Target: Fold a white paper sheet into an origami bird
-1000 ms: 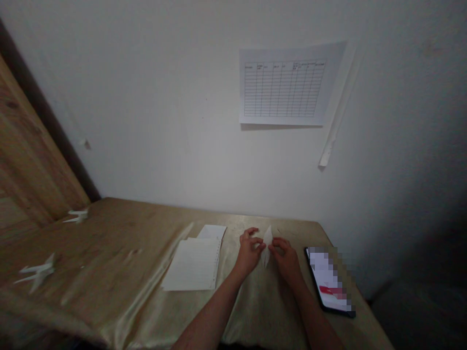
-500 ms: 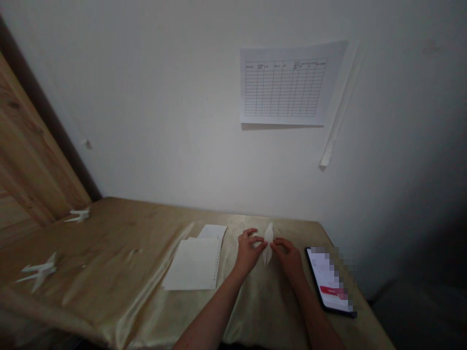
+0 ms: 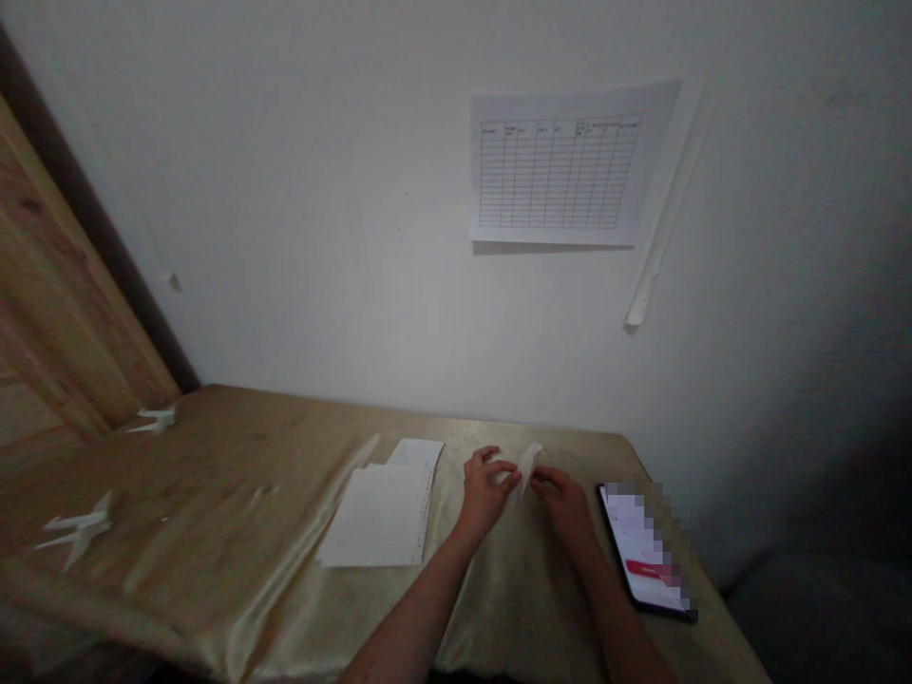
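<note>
A small folded piece of white paper (image 3: 528,462), narrow and pointed, is held up between my two hands above the table. My left hand (image 3: 486,486) pinches its left side with thumb and index finger, the other fingers curled apart. On the opposite side, my right hand (image 3: 564,496) grips it between thumb and fingertips. Its finer folds are too small to make out. Left of my hands lies a stack of lined paper sheets (image 3: 377,518) with torn-hole edges. Another white sheet (image 3: 417,452) sticks out behind the stack.
A phone (image 3: 645,556) with a lit screen lies right of my right hand. Two folded paper cranes, one nearer (image 3: 80,530) and one farther (image 3: 157,418), sit at the left of the cloth-covered table (image 3: 235,475). A printed chart (image 3: 556,176) hangs on the wall behind.
The folded paper has turned between my fingers, its upper tip now leaning to the right. Both hands stay nearly where they were.
</note>
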The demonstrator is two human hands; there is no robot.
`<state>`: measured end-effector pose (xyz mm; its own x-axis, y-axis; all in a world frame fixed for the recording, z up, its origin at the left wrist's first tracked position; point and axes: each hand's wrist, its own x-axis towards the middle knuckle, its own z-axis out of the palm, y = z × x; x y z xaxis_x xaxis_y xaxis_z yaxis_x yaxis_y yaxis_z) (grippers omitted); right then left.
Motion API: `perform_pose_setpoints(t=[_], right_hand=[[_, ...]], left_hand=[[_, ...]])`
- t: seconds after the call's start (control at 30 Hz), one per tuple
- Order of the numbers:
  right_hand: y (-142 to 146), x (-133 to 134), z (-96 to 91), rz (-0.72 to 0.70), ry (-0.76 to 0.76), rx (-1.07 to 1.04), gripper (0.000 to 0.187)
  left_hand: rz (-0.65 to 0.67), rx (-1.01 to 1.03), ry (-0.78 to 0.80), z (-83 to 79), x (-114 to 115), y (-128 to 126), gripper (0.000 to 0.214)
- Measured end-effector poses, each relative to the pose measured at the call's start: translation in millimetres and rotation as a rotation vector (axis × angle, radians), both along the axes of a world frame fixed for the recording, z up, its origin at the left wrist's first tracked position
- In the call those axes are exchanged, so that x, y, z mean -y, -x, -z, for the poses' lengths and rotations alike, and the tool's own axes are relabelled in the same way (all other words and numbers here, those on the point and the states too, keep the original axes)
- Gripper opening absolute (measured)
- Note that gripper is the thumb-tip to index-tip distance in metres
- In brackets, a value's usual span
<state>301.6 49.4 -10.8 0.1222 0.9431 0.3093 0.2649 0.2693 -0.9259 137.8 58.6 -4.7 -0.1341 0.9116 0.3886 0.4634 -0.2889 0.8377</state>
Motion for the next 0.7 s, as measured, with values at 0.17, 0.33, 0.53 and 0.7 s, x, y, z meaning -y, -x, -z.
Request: perform_pose_setpoints(t=[0.17, 0.33, 0.53, 0.7], right_hand=[[0.4, -1.5, 1.5, -0.008, -0.003, 0.036, 0.034], [0.8, -1.6, 2.9, 0.008, 0.005, 0.046, 0.033], [0.8, 0.9, 0.1, 0.067, -0.015, 0.043, 0.035], [-1.0, 2.1, -1.5, 0.167, -0.108, 0.040, 0.028]], left_hand=[[0.000, -0.017, -0.001, 1.6, 0.7, 0.3, 0.009], [0.001, -0.041, 0.016, 1.3, 0.2, -0.9, 0.011], [-0.025, -0.020, -0.023, -5.2, 5.7, -0.2, 0.018], [-0.013, -0.067, -0.108, -10.2, 11.0, -2.6, 0.006]])
